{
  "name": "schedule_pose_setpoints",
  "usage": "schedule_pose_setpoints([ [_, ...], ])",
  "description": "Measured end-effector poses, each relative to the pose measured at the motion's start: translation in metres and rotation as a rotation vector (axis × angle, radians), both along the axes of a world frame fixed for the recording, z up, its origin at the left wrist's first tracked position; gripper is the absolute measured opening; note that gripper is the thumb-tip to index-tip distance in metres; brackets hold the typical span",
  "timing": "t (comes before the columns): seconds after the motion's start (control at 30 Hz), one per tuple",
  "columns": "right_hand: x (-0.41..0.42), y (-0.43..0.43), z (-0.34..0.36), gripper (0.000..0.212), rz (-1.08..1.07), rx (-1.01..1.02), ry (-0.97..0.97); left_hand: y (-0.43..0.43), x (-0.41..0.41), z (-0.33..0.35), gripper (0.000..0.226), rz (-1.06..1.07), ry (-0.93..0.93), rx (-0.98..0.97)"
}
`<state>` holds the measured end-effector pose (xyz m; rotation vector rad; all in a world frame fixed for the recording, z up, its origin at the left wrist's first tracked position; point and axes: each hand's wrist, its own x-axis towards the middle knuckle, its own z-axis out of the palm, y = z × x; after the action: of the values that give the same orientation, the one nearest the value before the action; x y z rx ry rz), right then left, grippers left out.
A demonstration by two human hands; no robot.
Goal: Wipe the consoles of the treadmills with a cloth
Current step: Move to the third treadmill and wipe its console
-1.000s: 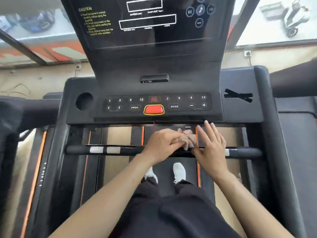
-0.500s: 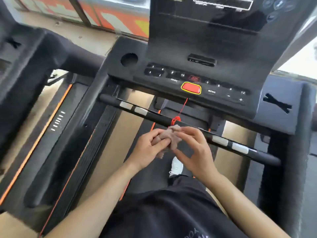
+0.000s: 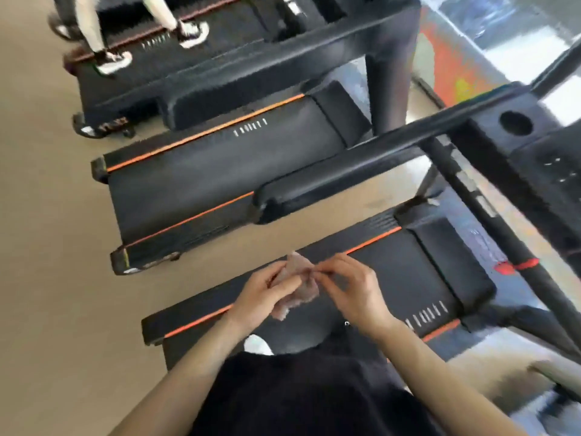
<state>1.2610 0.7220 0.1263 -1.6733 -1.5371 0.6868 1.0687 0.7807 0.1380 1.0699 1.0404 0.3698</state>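
Observation:
A small pale pinkish cloth is bunched between both my hands over the belt of the treadmill I stand on. My left hand grips its lower left part. My right hand pinches its upper right edge with the fingertips. The black console of this treadmill, with a round cup hole and blurred buttons, sits at the far right edge, well away from the cloth. The view is tilted and blurred.
A black handlebar with a red clip runs diagonally at the right. A second treadmill lies to my left, its armrest between us. Another person's legs stand on a third treadmill at top left. Beige floor at the left.
My view has swung far to the left, away from the console and down onto the neighbouring treadmills. Both hands have come off the handlebar area and stay together on the cloth.

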Motion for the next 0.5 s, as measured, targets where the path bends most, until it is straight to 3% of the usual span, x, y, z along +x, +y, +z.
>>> schedule_pose_setpoints([
  [0.13, -0.09, 0.041, 0.015, 0.019, -0.009, -0.162, 0.175, 0.0, -0.105, -0.011, 0.041, 0.247, 0.003, -0.022],
  [0.17, -0.107, 0.051, 0.018, 0.017, -0.002, -0.198, 0.209, 0.0, -0.127, -0.012, 0.04, 0.298, 0.02, -0.007],
  [0.27, -0.149, 0.081, 0.024, 0.015, 0.035, -0.287, 0.274, 0.007, -0.181, -0.019, 0.008, 0.455, 0.11, 0.041],
  [0.5, -0.199, 0.18, -0.007, 0.015, 0.171, -0.497, 0.19, 0.076, -0.242, -0.018, 0.013, 0.667, 0.228, 0.167],
])
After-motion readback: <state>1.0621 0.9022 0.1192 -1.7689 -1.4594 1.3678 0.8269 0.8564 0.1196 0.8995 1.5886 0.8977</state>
